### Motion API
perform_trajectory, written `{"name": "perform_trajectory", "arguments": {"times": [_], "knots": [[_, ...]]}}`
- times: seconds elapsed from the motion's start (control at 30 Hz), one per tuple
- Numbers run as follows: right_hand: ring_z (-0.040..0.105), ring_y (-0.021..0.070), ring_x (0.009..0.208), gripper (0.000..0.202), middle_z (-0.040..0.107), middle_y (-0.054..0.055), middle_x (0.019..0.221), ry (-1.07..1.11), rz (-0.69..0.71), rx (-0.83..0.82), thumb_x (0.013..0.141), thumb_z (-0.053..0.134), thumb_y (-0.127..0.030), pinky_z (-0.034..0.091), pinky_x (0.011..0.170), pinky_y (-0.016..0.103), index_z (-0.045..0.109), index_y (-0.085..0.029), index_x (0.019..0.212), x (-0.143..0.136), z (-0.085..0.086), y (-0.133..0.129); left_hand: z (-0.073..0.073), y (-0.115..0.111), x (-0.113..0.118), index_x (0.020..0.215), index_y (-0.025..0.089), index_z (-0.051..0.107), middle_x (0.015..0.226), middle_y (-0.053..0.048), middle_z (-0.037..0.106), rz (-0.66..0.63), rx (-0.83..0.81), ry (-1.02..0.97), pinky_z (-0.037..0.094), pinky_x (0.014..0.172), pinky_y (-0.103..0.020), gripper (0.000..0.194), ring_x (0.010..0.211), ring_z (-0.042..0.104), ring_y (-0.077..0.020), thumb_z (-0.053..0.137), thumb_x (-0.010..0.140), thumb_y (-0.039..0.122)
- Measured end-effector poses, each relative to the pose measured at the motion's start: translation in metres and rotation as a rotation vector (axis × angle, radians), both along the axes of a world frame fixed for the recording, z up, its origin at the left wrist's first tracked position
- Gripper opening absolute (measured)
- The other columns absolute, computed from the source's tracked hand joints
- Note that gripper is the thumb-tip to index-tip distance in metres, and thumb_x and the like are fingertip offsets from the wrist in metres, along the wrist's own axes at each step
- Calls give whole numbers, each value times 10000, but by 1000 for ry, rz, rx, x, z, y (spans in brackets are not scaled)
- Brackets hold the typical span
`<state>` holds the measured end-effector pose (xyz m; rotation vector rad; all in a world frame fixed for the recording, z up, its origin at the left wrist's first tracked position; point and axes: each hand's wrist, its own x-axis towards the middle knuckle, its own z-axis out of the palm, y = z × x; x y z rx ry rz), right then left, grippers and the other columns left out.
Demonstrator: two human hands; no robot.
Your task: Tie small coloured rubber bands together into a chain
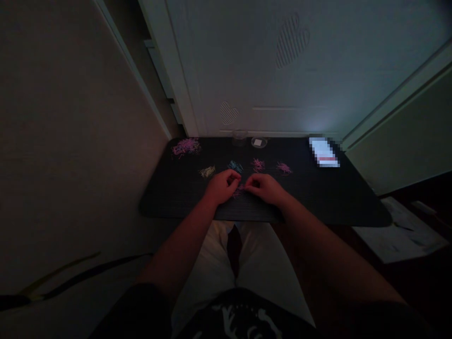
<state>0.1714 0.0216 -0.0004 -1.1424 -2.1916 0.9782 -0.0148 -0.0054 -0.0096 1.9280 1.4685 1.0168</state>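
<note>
Side by side over the near middle of a dark table (310, 197), my left hand (223, 186) and my right hand (265, 187) are both closed in a pinch. Whatever is between the fingertips is too small and dim to make out. A pile of thin pink-purple strips (239, 190) lies between and under the hands, partly hidden. Just beyond my left hand are a blue pile (235, 165) and a pale yellow pile (207, 171) of similar strips. A pink pile (258, 164) and a purple-pink pile (284, 167) lie beyond my right hand.
A larger mixed pile (186, 147) occupies the far left corner. At the back edge stand a clear round tub (239, 137) and a round lid (259, 142) with a white label. A bright, pixelated screen (324, 152) is at the far right. A white door (247, 61) rises behind.
</note>
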Motion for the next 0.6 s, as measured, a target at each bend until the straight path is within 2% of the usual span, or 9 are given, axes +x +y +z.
{"name": "perform_trajectory", "arguments": {"times": [0.1, 0.37, 0.6], "knots": [[481, 100, 549, 118, 583, -8, 620, 41, -25, 23, 736, 611, -274, 354, 522, 226, 629, -158, 730, 1, -3, 0, 1, -2, 1, 929, 173, 627, 841, -21, 681, -28, 4, 42, 471, 664, -239, 171, 733, 615, -128, 553, 786, 232], [565, 136, 698, 111, 647, 27, 789, 120, -11, 65, 767, 563, -222, 422, 634, 261, 650, -173, 816, 6, -11, -1, 4, -3, 1, 914, 182, 644, 824, -7, 684, -61, -26, 128, 452, 629, -234, 179, 702, 602, -121, 562, 762, 229], [525, 118, 601, 125, 598, 4, 685, 172, -57, -12, 745, 594, -245, 406, 555, 243, 627, -170, 839, 4, -11, -3, 3, -4, 0, 915, 186, 658, 833, -6, 682, -120, 10, 141, 456, 653, -238, 193, 712, 598, -120, 597, 745, 253]]}}
